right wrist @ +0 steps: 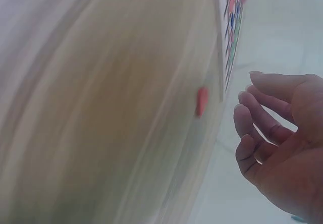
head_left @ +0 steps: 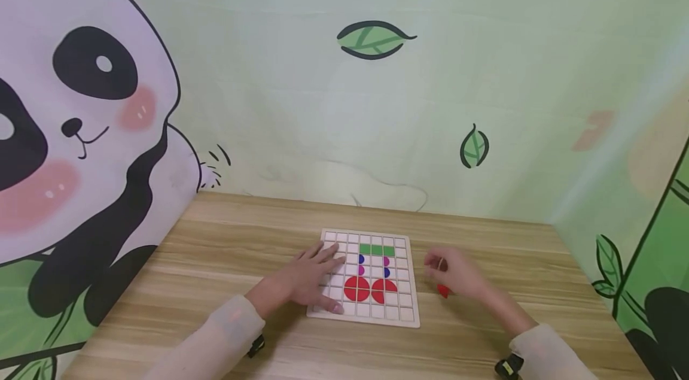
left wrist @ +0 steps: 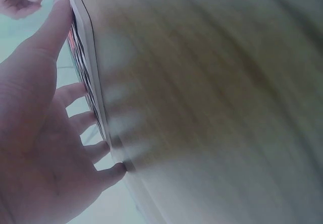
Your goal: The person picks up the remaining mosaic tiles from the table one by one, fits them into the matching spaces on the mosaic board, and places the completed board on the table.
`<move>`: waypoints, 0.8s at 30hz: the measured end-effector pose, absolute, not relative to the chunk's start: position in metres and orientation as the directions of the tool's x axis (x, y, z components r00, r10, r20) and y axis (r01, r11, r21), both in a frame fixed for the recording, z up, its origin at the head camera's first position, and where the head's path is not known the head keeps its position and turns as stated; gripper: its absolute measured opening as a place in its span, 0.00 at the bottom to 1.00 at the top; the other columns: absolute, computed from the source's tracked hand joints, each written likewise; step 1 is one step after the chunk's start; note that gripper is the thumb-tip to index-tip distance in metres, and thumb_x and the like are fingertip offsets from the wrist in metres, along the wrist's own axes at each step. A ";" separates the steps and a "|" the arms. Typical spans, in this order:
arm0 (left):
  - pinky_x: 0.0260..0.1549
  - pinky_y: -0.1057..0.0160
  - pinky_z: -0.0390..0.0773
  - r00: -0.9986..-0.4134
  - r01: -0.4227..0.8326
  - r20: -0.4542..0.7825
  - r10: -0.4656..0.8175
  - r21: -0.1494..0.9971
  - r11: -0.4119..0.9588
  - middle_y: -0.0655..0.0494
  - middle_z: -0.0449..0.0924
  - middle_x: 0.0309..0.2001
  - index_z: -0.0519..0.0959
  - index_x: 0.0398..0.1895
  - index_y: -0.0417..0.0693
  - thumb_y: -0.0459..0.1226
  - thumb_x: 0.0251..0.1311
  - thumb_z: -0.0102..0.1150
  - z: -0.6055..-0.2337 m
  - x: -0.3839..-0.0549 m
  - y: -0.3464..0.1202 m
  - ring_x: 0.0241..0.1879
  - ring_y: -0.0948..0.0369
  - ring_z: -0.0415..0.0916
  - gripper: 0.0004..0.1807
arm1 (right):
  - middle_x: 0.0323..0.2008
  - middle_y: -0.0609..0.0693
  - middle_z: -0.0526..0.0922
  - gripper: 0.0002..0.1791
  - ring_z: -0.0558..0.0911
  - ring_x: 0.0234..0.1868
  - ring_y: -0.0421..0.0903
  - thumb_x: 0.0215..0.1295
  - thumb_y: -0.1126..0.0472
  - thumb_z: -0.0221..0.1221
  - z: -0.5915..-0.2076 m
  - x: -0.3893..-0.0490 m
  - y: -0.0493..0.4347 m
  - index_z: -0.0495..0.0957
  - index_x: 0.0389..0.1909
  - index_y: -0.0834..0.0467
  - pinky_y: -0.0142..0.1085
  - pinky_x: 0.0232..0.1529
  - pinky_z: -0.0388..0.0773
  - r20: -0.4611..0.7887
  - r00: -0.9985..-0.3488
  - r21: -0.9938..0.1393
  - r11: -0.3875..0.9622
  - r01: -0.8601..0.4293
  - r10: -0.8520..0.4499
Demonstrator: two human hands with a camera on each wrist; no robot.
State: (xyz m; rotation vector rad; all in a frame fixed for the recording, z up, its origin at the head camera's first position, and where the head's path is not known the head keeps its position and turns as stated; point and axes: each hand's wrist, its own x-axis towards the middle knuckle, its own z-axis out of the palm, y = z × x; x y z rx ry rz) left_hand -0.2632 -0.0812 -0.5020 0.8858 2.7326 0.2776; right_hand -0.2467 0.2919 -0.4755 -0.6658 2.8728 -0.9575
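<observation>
A white gridded board (head_left: 406, 311) lies flat on the wooden table. My left hand (head_left: 308, 277) rests on its left side with fingers spread, the thumb near the lower edge; the left wrist view shows the fingertips along the board's edge. Red quarter-round pieces (head_left: 356, 289) form round shapes on the grid, below small blue and magenta half-rounds (head_left: 386, 261) and a green row (head_left: 377, 249). Right of the board, my right hand (head_left: 457, 272) hovers above the table, fingers loosely bent and holding nothing. Beneath it lies a loose red piece (right wrist: 202, 101), partly hidden in the head view.
The wooden table (head_left: 226, 236) reaches back to a pale green wall cloth (head_left: 301, 99) printed with leaves. A large printed panda (head_left: 107, 111) covers the left side. Dark wrist devices sit at both sleeves.
</observation>
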 end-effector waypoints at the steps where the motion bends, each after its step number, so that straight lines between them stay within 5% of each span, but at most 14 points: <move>1: 0.77 0.32 0.49 -0.782 0.548 -0.180 0.597 0.256 0.796 0.52 0.42 0.87 0.56 0.86 0.60 0.75 0.52 0.66 -0.502 -0.263 -0.081 0.84 0.40 0.35 0.62 | 0.32 0.45 0.81 0.02 0.78 0.33 0.42 0.70 0.68 0.67 -0.476 -0.245 0.297 0.84 0.41 0.62 0.33 0.32 0.78 0.095 -0.910 -0.580 0.720 -0.380 -0.404; 17: 0.77 0.32 0.49 -0.783 0.549 -0.183 0.594 0.245 0.799 0.52 0.42 0.87 0.56 0.86 0.60 0.76 0.52 0.65 -0.502 -0.264 -0.081 0.85 0.40 0.35 0.62 | 0.36 0.45 0.81 0.12 0.78 0.36 0.41 0.63 0.58 0.75 -0.492 -0.227 0.337 0.84 0.41 0.58 0.33 0.36 0.78 0.037 -0.900 -0.560 0.737 -0.378 -0.434; 24: 0.77 0.32 0.49 -0.785 0.543 -0.190 0.589 0.247 0.803 0.52 0.42 0.87 0.56 0.86 0.61 0.75 0.53 0.65 -0.501 -0.263 -0.081 0.85 0.40 0.35 0.62 | 0.36 0.46 0.78 0.09 0.77 0.37 0.43 0.64 0.64 0.73 -0.493 -0.226 0.335 0.81 0.39 0.58 0.33 0.37 0.77 0.030 -0.890 -0.579 0.718 -0.386 -0.455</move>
